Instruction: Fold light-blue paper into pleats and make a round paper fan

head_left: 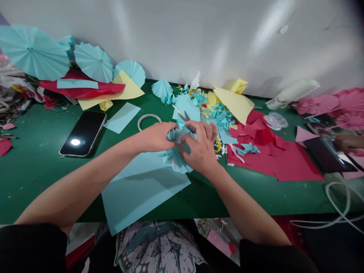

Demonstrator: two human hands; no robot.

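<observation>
My left hand (159, 137) is closed, pinching the left rim of a pleated light-blue paper rosette (178, 160). From the other side my right hand (201, 151) curls its thumb and fingers over the rosette's middle; the fingertips are slightly blurred. The rosette hangs above a large light-blue paper sheet (142, 189). Just beyond my hands lie scissors (186, 116), partly covered by my fingers. A white tape roll (149, 118) is close to my left hand. Light-blue paper scraps (223, 117) and a yellow ring (217, 145) lie beside my right hand.
Finished light-blue fans (93, 60) lean along the wall. On the left are a phone (83, 132) and a small blue sheet (123, 118). Red paper (298, 161) spreads to the right, near a white cable (337, 218) and another person's hand (349, 143).
</observation>
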